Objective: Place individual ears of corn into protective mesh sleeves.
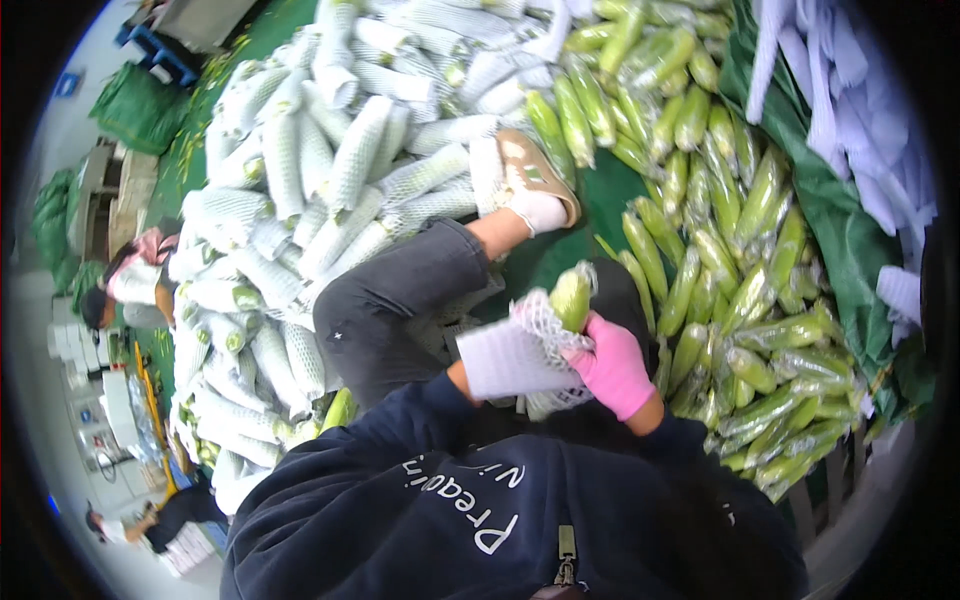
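A long green vegetable (571,300), with clear film at its tip, stands up out of a white foam net sleeve (515,358) in front of my body. My right hand (612,366), in a pink glove, is closed around its lower part and the bunched edge of the net. The foam sleeve covers my left hand; only the left wrist (461,382) shows, so its fingers are hidden. My bent leg (395,310) and a foot in a tan clog (537,178) lie just beyond the hands.
Many vegetables in white foam nets (285,165) are heaped to the left and ahead. Film-wrapped green vegetables (720,265) pile up on the right, beside green cloth (800,200) and loose foam sleeves (845,100). Two people (140,275) (165,520) are at the far left.
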Tool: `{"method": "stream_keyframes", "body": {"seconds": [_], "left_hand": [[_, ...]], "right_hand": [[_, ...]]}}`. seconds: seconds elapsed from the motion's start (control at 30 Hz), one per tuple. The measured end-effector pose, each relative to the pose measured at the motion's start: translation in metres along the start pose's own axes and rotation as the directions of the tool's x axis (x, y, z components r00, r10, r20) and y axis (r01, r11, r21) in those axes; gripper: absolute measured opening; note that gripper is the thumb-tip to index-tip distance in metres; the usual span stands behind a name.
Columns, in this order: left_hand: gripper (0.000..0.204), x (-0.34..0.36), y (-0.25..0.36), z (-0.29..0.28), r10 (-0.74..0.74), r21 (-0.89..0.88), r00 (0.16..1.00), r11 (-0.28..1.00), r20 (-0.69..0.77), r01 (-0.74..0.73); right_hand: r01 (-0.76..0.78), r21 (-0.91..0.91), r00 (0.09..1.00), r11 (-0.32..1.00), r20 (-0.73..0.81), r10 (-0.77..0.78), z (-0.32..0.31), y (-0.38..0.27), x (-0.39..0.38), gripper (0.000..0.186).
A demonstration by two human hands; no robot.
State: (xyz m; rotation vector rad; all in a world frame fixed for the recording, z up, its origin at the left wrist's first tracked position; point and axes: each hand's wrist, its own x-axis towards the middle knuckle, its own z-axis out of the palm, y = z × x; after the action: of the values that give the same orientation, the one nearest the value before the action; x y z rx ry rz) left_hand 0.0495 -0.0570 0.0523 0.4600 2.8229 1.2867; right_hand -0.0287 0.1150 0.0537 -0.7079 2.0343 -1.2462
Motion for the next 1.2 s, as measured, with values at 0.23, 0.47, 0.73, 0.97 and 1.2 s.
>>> {"method": "stream_keyframes", "body": {"seconds": [0.23,0.47,0.73,0.97,1.2], "left_hand": [[0.055,-0.058,0.035,0.044,-0.296,-0.933,0.925,-0.333,0.238,0.134],[0.060,-0.099,0.042,0.067,-0.380,-0.806,0.780,-0.535,0.497,0.253],[0.066,-0.052,-0.035,-0.029,-0.756,-0.981,0.625,0.140,-0.196,-0.137],[0.061,0.019,-0.055,-0.190,-0.616,-0.793,0.500,0.454,-0.608,-0.406],[0.091,0.051,-0.013,-0.089,-0.454,-0.613,0.641,0.789,-0.619,-0.033]], "right_hand": [[0.073,0.235,0.980,0.969,-0.196,-0.026,-0.017,0.003,0.038,0.016],[-0.155,0.374,0.988,0.914,0.055,0.145,0.042,0.065,-0.049,0.036],[0.140,-0.373,0.743,0.917,-0.573,-0.346,-0.078,-0.006,0.034,0.043],[-0.363,-0.687,0.282,0.629,-0.724,-0.629,-0.247,-0.092,0.181,0.061],[0.428,-0.323,0.879,0.844,-0.070,-0.472,-0.045,-0.078,0.098,0.050]]}}
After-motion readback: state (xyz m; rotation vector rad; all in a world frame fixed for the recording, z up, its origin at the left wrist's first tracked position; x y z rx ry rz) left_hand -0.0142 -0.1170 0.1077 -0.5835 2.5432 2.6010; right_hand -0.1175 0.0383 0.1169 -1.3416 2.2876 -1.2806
